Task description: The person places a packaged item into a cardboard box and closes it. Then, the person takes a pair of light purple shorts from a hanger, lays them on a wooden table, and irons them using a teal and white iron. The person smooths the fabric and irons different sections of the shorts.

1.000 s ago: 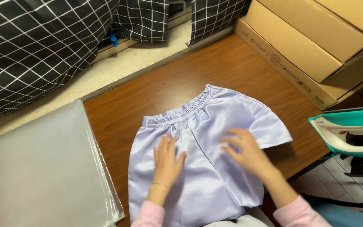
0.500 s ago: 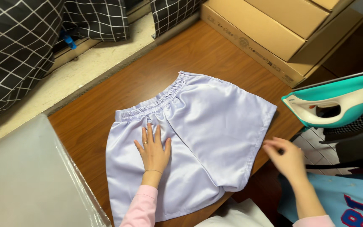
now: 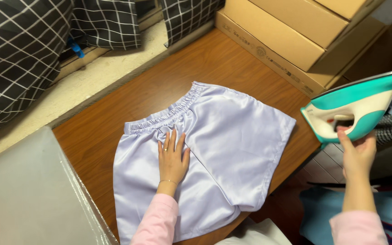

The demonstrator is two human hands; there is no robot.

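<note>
We have our left hand [image 3: 172, 159] pressed flat, fingers spread, on the lilac shorts [image 3: 214, 159], which lie spread on the wooden tabletop [image 3: 205, 68] with the elastic waistband away from us. Our right hand [image 3: 357, 154] is off the tabletop's right edge, fingers reaching up into the handle of the teal and white iron [image 3: 355, 109]; we cannot tell whether they have closed round it. The fabric looks thin and glossy (likely quick to scorch), so a hot soleplate left in one spot could mark it. Our flat left hand lies where the iron might pass and could be burnt. A loose hold on the handle could let the iron tip off the edge
</note>
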